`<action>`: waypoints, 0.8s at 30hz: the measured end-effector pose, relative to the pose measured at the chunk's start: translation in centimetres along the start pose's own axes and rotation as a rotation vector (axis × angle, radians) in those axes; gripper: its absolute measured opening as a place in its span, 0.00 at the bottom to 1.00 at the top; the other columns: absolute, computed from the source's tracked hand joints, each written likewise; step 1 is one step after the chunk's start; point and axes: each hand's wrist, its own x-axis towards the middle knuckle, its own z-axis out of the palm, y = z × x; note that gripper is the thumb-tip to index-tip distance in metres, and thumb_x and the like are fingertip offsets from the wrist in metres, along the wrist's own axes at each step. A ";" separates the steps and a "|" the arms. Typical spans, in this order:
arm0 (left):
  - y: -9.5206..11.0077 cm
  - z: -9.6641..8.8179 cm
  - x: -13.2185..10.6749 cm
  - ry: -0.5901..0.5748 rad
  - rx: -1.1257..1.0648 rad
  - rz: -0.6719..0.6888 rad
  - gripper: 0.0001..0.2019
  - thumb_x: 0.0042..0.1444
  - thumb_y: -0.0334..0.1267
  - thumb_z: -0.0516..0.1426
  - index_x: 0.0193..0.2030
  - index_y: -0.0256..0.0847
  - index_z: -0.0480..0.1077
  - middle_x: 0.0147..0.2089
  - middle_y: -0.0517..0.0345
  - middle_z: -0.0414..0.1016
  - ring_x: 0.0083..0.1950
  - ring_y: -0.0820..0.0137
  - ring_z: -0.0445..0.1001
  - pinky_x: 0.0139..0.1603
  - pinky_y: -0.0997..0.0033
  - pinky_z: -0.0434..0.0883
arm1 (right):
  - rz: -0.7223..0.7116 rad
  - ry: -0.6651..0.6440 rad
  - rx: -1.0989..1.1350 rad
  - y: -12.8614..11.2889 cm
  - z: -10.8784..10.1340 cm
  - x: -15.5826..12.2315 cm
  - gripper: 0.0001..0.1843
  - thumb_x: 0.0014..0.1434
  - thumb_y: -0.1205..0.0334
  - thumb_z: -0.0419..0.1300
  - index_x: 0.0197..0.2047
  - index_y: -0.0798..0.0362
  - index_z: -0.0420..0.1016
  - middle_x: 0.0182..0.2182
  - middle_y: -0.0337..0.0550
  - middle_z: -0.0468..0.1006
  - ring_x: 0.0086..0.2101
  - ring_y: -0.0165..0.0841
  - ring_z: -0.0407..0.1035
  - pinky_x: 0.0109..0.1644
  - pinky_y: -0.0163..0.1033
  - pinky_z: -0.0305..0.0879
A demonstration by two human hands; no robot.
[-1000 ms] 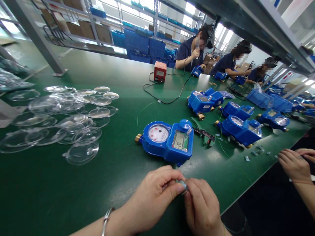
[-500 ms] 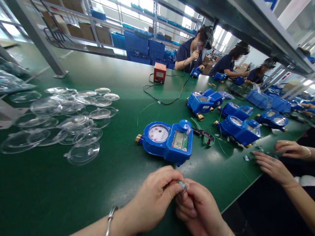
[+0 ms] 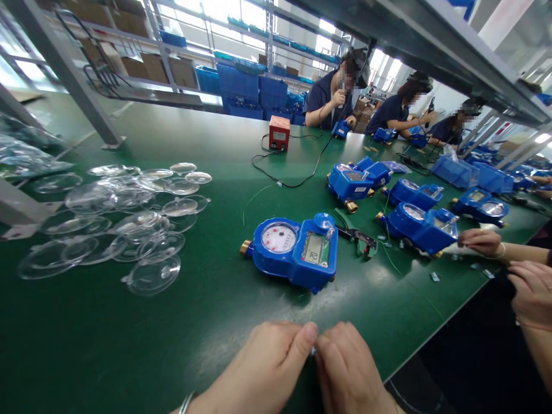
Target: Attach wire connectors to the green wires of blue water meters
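Note:
My left hand (image 3: 263,365) and my right hand (image 3: 351,365) meet over the table's front part, both with fingers curled closed. Between them shows a sliver of a small clear bluish piece (image 3: 313,351), mostly hidden by the fingers. Just beyond lies a blue water meter (image 3: 293,253) with a round dial, a lit-up-looking digital display and a brass end; neither hand touches it. A fine green wire (image 3: 254,198) lies behind the meter. Green-handled pliers (image 3: 360,238) rest by its right side.
Many clear round plastic covers (image 3: 129,230) spread at left. More blue meters (image 3: 422,227) stand at right, near small seal-like pieces (image 3: 434,277) and a co-worker's hands (image 3: 532,293). A red box (image 3: 279,132) with a black cable sits behind; several people work beyond.
My hands have moved slightly lower and closed further over the small piece, now less visible. The co-worker's hands at right have shifted, one toward a meter, the other toward the table edge.

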 end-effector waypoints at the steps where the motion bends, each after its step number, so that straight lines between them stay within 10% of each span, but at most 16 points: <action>1: 0.0 0.4 -0.1 0.008 -0.006 -0.001 0.25 0.64 0.48 0.38 0.26 0.41 0.67 0.28 0.60 0.72 0.29 0.70 0.69 0.33 0.72 0.62 | -0.038 0.014 -0.018 -0.2 0.1 0.0 0.09 0.56 0.76 0.47 0.35 0.58 0.66 0.23 0.45 0.68 0.25 0.34 0.57 0.30 0.39 0.54; 4: -0.3 1.5 -0.6 0.054 0.013 -0.022 0.21 0.64 0.45 0.39 0.31 0.41 0.69 0.33 0.57 0.74 0.34 0.68 0.70 0.37 0.70 0.64 | 0.069 0.017 0.152 -0.8 0.5 -0.1 0.08 0.58 0.72 0.47 0.33 0.56 0.66 0.23 0.43 0.67 0.26 0.33 0.58 0.31 0.38 0.55; 9: -1.0 2.5 -1.2 0.115 0.171 -0.047 0.17 0.63 0.41 0.40 0.33 0.40 0.67 0.35 0.54 0.71 0.37 0.65 0.69 0.38 0.67 0.63 | 0.882 -0.404 1.115 -1.3 1.1 0.0 0.18 0.63 0.56 0.39 0.23 0.50 0.53 0.14 0.30 0.52 0.15 0.26 0.49 0.19 0.32 0.50; 11: -1.0 2.2 -1.0 0.123 0.184 -0.053 0.17 0.62 0.42 0.41 0.32 0.41 0.67 0.35 0.55 0.70 0.37 0.65 0.68 0.38 0.67 0.63 | 0.866 -0.415 1.053 -1.0 1.0 -0.2 0.16 0.63 0.57 0.41 0.25 0.51 0.56 0.17 0.32 0.57 0.17 0.27 0.53 0.22 0.33 0.55; 18: -0.3 1.0 0.1 0.003 -0.159 -0.125 0.23 0.62 0.49 0.39 0.25 0.40 0.64 0.28 0.59 0.70 0.31 0.69 0.67 0.35 0.71 0.63 | 0.052 0.010 0.111 -0.1 0.9 -1.1 0.09 0.59 0.71 0.48 0.37 0.56 0.67 0.26 0.45 0.71 0.27 0.35 0.62 0.33 0.39 0.60; 24: -0.2 1.7 -0.4 0.117 0.140 0.035 0.18 0.63 0.42 0.40 0.31 0.40 0.67 0.35 0.55 0.69 0.36 0.66 0.67 0.39 0.67 0.62 | 0.796 -0.368 0.958 -1.1 1.3 0.1 0.20 0.64 0.60 0.36 0.22 0.50 0.54 0.11 0.31 0.53 0.13 0.28 0.51 0.19 0.33 0.53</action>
